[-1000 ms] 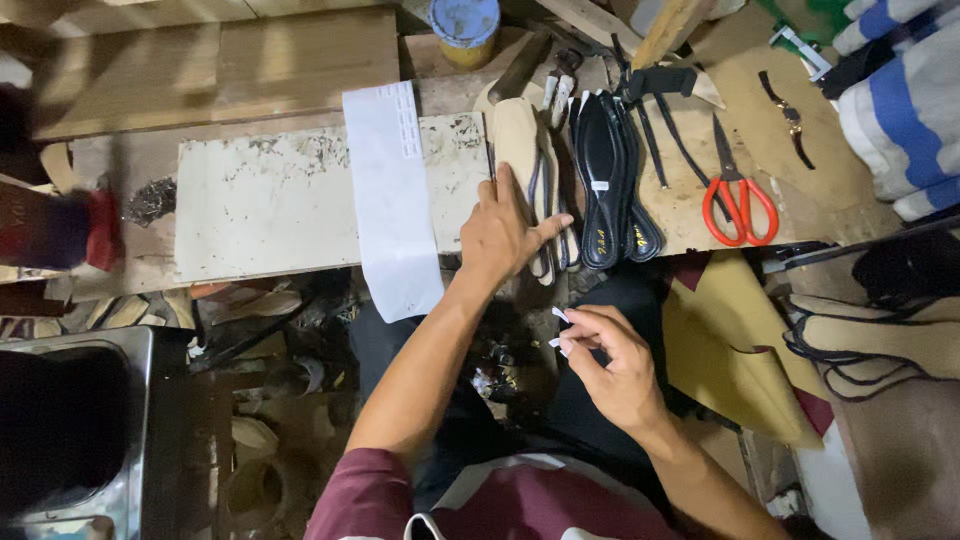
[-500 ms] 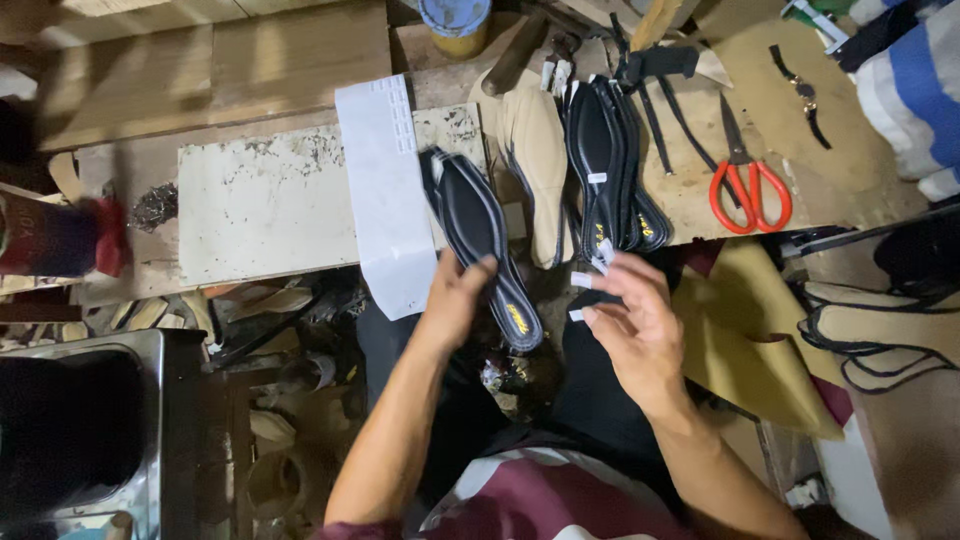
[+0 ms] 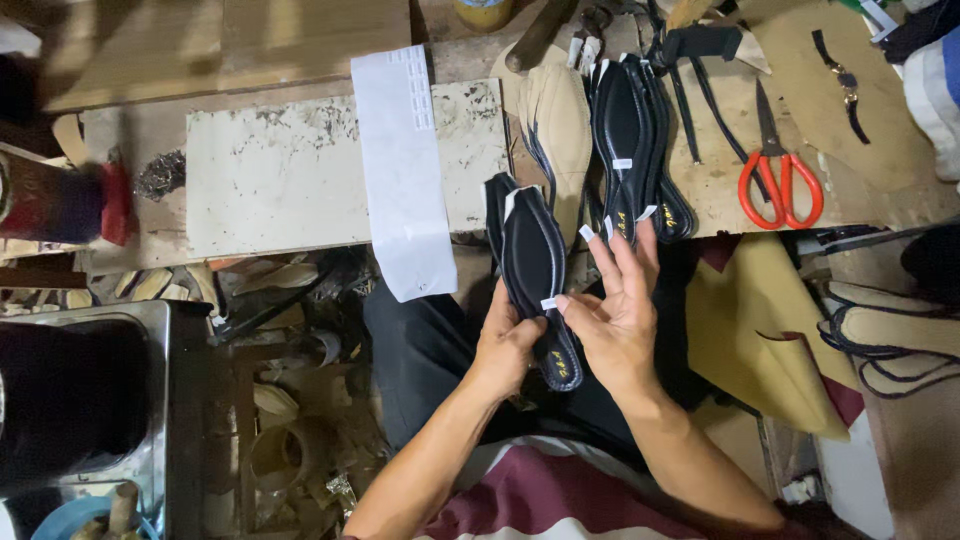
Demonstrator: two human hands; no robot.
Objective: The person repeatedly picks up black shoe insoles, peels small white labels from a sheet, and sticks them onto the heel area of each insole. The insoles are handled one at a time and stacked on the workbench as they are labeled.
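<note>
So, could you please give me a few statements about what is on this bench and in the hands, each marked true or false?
1. The left hand grips a black insole from below. True.
2. The right hand holds the scissors. False: the orange-handled scissors lie on the bench, apart from both hands.
3. A white paper strip lies across the pale slab and hangs over its near edge. True.
4. The black insole is the only one in view. False: a stack of black insoles and a beige insole lie on the bench.
5. The right hand's fingers touch the black insole's edge. True.
</note>
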